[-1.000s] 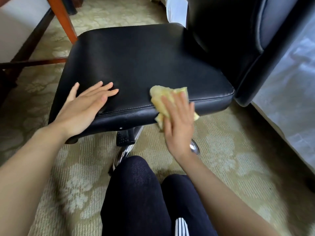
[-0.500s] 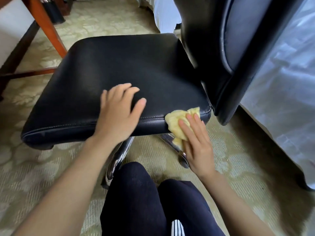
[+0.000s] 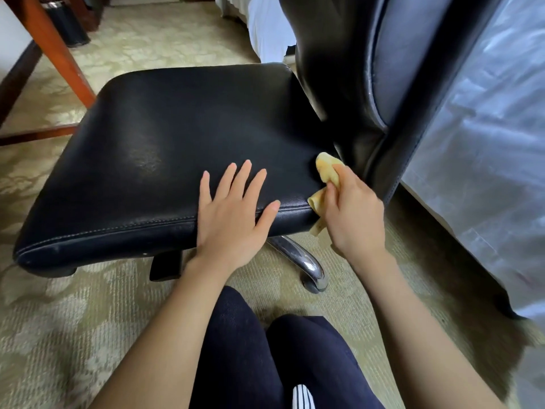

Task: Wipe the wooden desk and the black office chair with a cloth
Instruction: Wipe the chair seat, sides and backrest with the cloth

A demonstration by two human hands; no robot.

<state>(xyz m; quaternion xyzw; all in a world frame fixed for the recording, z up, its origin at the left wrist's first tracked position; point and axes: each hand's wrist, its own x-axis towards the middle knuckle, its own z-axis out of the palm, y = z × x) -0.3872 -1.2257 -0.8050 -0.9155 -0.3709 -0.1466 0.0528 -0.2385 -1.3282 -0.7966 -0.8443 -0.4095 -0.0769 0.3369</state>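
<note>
The black office chair fills the middle of the view, its leather seat (image 3: pixel 165 149) facing me and its backrest (image 3: pixel 368 69) rising at the right. My left hand (image 3: pixel 233 214) lies flat on the seat's near edge, fingers spread and straight. My right hand (image 3: pixel 354 214) grips a crumpled yellow cloth (image 3: pixel 326 172) and presses it against the seat's near right corner, where the seat meets the backrest. Part of the cloth hangs below the seat edge. A wooden desk leg (image 3: pixel 56 51) stands at the upper left; the desk top is out of view.
The chair's chrome base leg and caster (image 3: pixel 306 264) stick out under the seat toward my knees (image 3: pixel 265 358). A black bin (image 3: pixel 66 23) stands behind the desk leg. A bed with white bedding (image 3: pixel 486 172) runs along the right. Patterned carpet covers the floor.
The chair has turned, bringing the backrest closer on the right. My right hand slid the cloth along the seat's front edge to the right corner. My left hand shifted right along the seat edge.
</note>
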